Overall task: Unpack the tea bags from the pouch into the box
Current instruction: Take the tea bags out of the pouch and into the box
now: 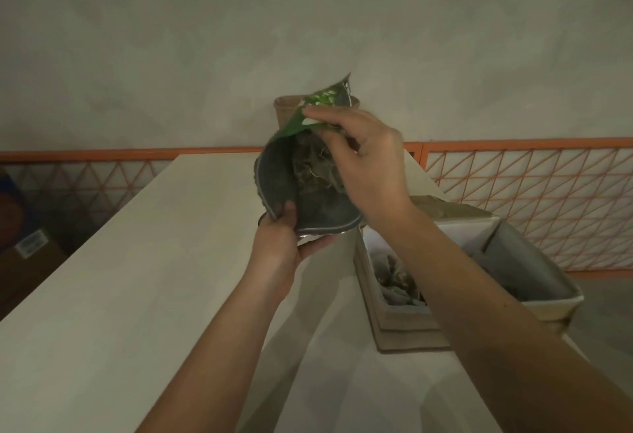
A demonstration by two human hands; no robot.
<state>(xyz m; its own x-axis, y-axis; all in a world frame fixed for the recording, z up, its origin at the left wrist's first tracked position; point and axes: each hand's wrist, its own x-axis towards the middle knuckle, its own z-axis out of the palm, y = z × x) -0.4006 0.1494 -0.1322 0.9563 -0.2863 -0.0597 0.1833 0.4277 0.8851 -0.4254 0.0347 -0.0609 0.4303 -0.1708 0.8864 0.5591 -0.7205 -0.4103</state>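
A foil pouch (279,179), green outside and silver-grey inside, is held up open above the table. My left hand (284,237) grips its lower edge from below, thumb inside the rim. My right hand (363,162) reaches into the pouch mouth, its fingers curled at the green upper flap and over the tea bags (313,165) inside; whether it holds a tea bag I cannot tell. The open white cardboard box (404,316) sits at the right under my right forearm, with several tea bags (394,278) lying in it.
The pale table (137,278) stretches away to the wall. A brown paper cup (284,114) stands behind the pouch at the table's far end. An orange wire-mesh fence (531,199) runs behind on both sides. Cardboard boxes (24,237) lie on the floor at left.
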